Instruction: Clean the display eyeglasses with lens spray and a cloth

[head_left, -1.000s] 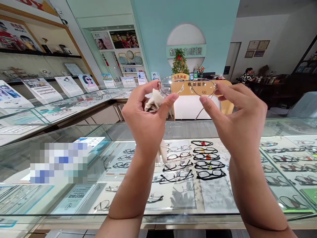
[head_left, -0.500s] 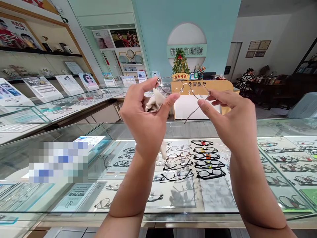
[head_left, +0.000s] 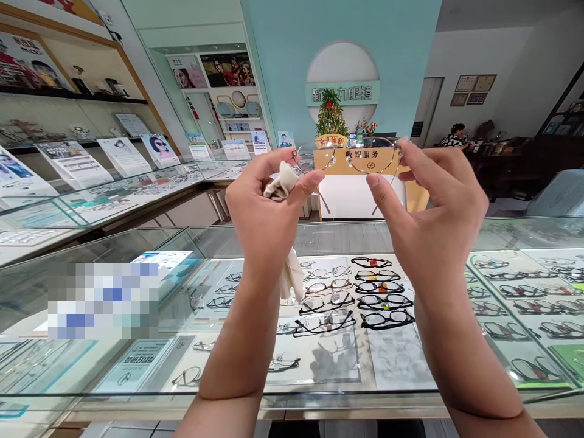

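Observation:
A pair of thin metal-rimmed glasses [head_left: 335,159] is raised above the display counter, its lenses clear and its temples hanging down behind. My left hand [head_left: 269,207] pinches the left end of the frame and also has a crumpled pale cloth [head_left: 283,181] in its palm. Part of that cloth dangles below the wrist. At the right end, my right hand [head_left: 433,194] grips the rim between thumb and fingers.
Under my forearms lies a glass display case [head_left: 219,389] with rows of eyeglass frames [head_left: 387,319]. A second glass counter [head_left: 137,201] runs along the left. Farther back stand a cashier desk [head_left: 365,194], a potted plant [head_left: 331,115] and a seated person [head_left: 454,137].
The glasses have turned from a tilted angle to nearly level, facing front. My right hand has shifted slightly right and up with its end of them. More of the cloth hangs down.

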{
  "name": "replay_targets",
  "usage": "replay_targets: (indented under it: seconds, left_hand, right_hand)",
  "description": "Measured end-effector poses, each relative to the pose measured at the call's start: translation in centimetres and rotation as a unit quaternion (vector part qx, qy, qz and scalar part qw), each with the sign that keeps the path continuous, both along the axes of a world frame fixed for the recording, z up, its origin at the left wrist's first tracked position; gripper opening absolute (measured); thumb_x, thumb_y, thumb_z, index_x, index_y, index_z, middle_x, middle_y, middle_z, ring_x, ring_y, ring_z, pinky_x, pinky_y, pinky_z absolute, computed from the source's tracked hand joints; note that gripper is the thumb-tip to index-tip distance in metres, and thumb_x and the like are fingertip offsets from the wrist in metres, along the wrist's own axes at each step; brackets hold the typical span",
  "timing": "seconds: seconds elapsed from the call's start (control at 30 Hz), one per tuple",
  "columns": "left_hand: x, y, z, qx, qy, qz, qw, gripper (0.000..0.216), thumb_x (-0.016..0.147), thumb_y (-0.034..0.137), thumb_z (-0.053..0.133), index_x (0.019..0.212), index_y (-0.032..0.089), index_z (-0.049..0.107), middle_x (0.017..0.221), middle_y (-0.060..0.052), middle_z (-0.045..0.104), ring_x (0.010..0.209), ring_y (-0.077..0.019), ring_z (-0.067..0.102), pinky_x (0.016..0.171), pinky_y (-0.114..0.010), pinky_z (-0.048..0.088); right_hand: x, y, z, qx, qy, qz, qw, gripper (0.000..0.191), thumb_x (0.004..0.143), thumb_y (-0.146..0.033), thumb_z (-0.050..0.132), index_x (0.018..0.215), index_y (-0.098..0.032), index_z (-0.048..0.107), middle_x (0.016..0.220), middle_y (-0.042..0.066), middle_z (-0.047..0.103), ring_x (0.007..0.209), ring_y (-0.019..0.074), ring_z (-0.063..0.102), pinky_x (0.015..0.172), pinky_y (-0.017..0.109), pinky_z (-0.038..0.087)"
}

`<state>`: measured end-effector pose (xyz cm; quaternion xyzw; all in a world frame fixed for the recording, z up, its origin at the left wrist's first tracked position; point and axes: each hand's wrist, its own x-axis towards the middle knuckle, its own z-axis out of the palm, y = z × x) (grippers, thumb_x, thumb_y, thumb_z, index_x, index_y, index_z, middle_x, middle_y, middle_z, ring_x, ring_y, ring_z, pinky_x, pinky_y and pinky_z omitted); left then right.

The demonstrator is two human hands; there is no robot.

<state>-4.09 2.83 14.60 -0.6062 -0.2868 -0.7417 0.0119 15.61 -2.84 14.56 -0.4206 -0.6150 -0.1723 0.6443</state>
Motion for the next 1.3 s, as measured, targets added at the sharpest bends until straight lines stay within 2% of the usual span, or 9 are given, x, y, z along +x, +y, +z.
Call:
replay_targets:
  seconds: [0.2,0.3,0.5,0.67,0.77,0.9,0.97,1.13,1.3]
  left_hand:
    - [0.2,0.6,-0.2,-0.025,0.002,-0.042,0.999,0.037,0.08,0.055,0.098,0.103,0.031,0.084,0.101,-0.004,0.082,0.083,-0.0229,0.073,0.072,-0.045,0.062]
    - [0.4,0.9,-0.3,-0.036,0.016,-0.053,0.998,0.037,0.081,0.051,0.099,0.107,0.032,0.083,0.109,-0.004,0.083,0.093,-0.0248,0.078,0.082,-0.048,0.066]
    - [0.8,2.0,-0.8,-0.032,0.003,-0.088,0.996,0.041,0.081,0.043,0.099,0.114,0.027,0.081,0.119,-0.009,0.085,0.118,-0.0288,0.081,0.099,-0.048,0.069]
    - [1.2,2.3,-1.1,-0.008,0.005,-0.029,1.0,0.045,0.084,0.051,0.096,0.118,0.028,0.077,0.124,-0.008,0.084,0.12,-0.0301,0.08,0.097,-0.047,0.068]
    - [1.6,1.7,-1.4,0.023,-0.016,0.011,1.0,0.049,0.087,0.052,0.094,0.126,0.031,0.074,0.136,-0.008,0.079,0.13,-0.0321,0.074,0.1,-0.048,0.066]
    - [1.9,1.3,-2.0,-0.003,-0.004,-0.019,1.0,0.058,0.091,0.052,0.09,0.142,0.036,0.067,0.151,-0.008,0.07,0.135,-0.035,0.07,0.094,-0.049,0.066]
    - [2.0,1.5,-2.3,0.022,0.0,-0.005,1.0,0.062,0.091,0.053,0.09,0.145,0.036,0.065,0.152,-0.008,0.069,0.129,-0.0353,0.071,0.09,-0.049,0.065]
    - [2.2,2.0,-2.8,0.103,0.001,0.089,0.991,0.063,0.088,0.057,0.093,0.142,0.034,0.068,0.145,-0.01,0.071,0.123,-0.0348,0.071,0.087,-0.046,0.062]
    - [2.2,2.2,-2.9,0.102,0.004,0.057,0.993,0.068,0.085,0.06,0.094,0.142,0.033,0.068,0.146,-0.012,0.069,0.132,-0.0378,0.065,0.089,-0.048,0.062]
  right_hand:
    - [-0.2,-0.2,0.0,0.032,-0.019,-0.023,0.999,0.044,0.107,-0.04,0.068,0.151,-0.039,0.071,0.128,0.014,0.071,0.121,0.037,0.072,0.101,0.063,0.065]
    - [-0.2,-0.2,0.1,0.036,-0.036,-0.046,0.998,0.046,0.108,-0.04,0.067,0.154,-0.041,0.067,0.13,0.014,0.07,0.124,0.0368,0.07,0.101,0.062,0.067]
    - [-0.6,-0.5,0.3,0.022,-0.052,-0.048,0.997,0.051,0.108,-0.034,0.065,0.158,-0.042,0.062,0.141,0.016,0.068,0.135,0.0388,0.067,0.111,0.065,0.061]
    - [-0.7,-0.3,0.1,0.012,-0.043,-0.03,0.999,0.055,0.108,-0.035,0.063,0.163,-0.043,0.058,0.146,0.015,0.067,0.138,0.0386,0.066,0.105,0.065,0.064]
    - [-0.3,0.2,-0.1,-0.003,-0.015,0.003,1.0,0.049,0.109,-0.038,0.062,0.158,-0.04,0.063,0.144,0.014,0.069,0.135,0.0349,0.068,0.102,0.06,0.065]
    - [0.4,1.2,-0.3,-0.026,0.034,0.059,0.997,0.041,0.108,-0.038,0.063,0.149,-0.034,0.072,0.147,0.013,0.072,0.127,0.0315,0.073,0.1,0.055,0.065]
    - [0.6,1.6,-0.4,-0.035,0.046,0.081,0.995,0.041,0.109,-0.04,0.063,0.148,-0.035,0.073,0.15,0.012,0.072,0.125,0.0309,0.074,0.098,0.054,0.065]
    - [0.8,2.4,-0.6,-0.069,0.073,0.121,0.988,0.043,0.112,-0.05,0.057,0.147,-0.034,0.076,0.147,0.011,0.076,0.126,0.0317,0.075,0.102,0.056,0.063]
    - [1.1,3.2,-0.8,-0.085,0.096,0.152,0.98,0.048,0.113,-0.062,0.051,0.138,-0.034,0.082,0.136,0.009,0.081,0.122,0.0293,0.076,0.102,0.053,0.063]
